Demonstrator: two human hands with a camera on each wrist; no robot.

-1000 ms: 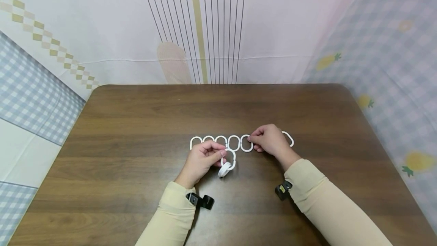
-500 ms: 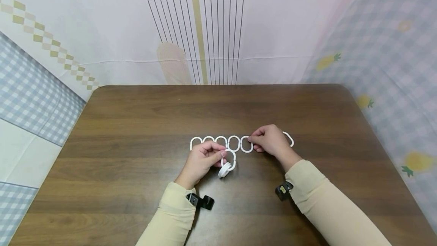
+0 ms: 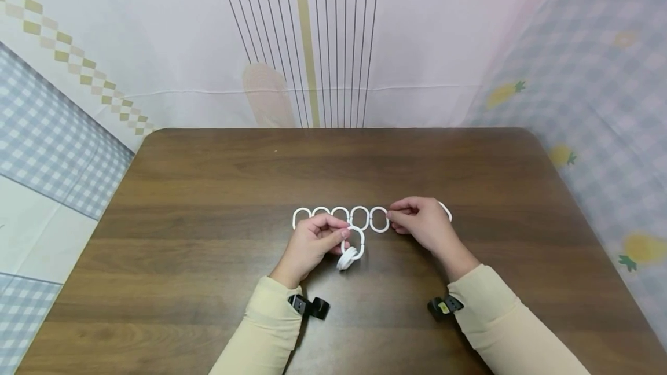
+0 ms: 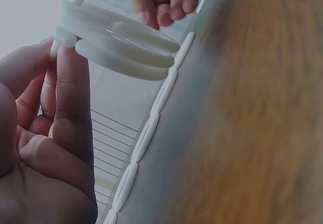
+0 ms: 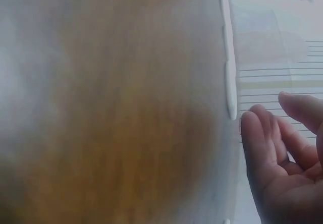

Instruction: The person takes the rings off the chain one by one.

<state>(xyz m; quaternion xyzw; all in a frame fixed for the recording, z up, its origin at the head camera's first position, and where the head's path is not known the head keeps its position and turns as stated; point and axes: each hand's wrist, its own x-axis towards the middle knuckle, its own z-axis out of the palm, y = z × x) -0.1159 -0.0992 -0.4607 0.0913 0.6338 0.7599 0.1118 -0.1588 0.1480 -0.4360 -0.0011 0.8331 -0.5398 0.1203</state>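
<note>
just below the head view's centre, the left hand [image 3: 310, 241] pinches a glossy white oval ring [image 3: 362, 242] carrying a bundle [image 3: 346, 260] of others. beyond, a row of white rings [image 3: 359, 208] lies on the table [image 3: 219, 178]. the right hand [image 3: 424, 221], thumb and fingers parted, is beside the row's right end; then another white ring [image 3: 446, 209], partly hidden.

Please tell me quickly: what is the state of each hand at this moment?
Left hand: closed, pinching a white, oval, plastic-looking ring; further rings hang from it.
Right hand: open, holding nothing, near another such ring.
</note>
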